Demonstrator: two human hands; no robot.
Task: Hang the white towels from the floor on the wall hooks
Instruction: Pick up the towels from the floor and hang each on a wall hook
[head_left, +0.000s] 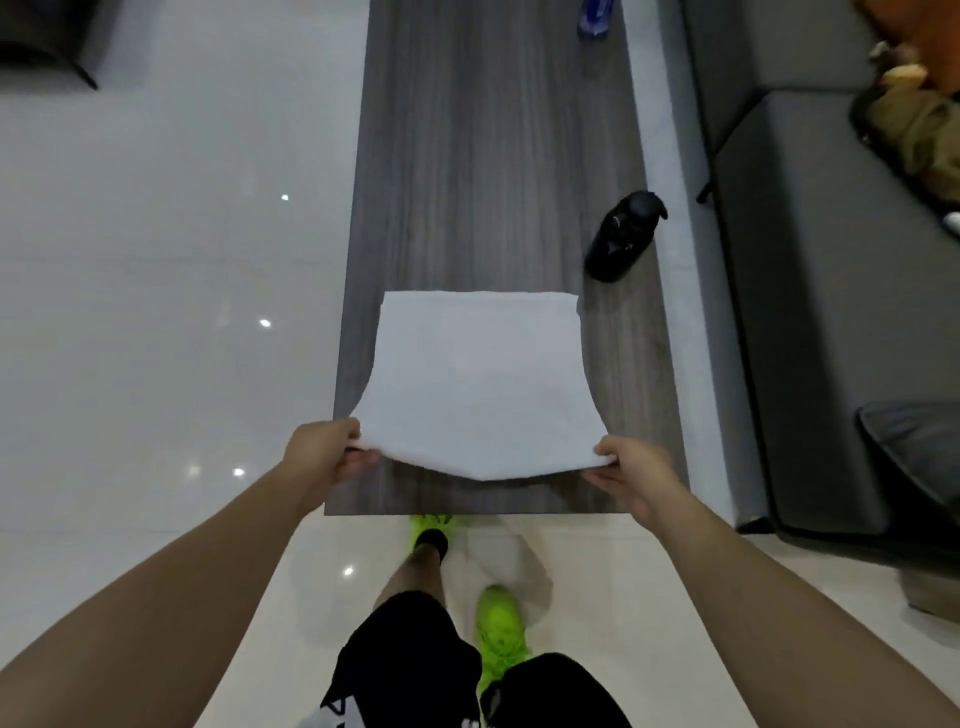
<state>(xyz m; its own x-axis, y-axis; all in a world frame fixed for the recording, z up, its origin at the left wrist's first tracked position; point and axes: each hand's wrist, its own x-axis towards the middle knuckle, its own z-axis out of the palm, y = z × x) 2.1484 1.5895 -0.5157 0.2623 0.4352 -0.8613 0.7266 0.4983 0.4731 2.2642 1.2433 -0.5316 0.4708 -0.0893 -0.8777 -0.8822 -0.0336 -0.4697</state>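
Observation:
A folded white towel (478, 384) lies spread over the near end of a long dark wood-grain table (483, 156). My left hand (327, 452) pinches its near left corner and my right hand (631, 475) pinches its near right corner. The near edge of the towel is lifted slightly and sags between my hands. Another pale towel (511, 564) lies on the floor just beyond my feet, under the table's near edge. No wall hooks are in view.
A black bottle (623, 244) lies on the table's right side, and a blue bottle (595, 18) stands at the far end. A dark grey sofa (810, 270) runs along the right. Glossy white tile floor (156, 260) stretches to the left.

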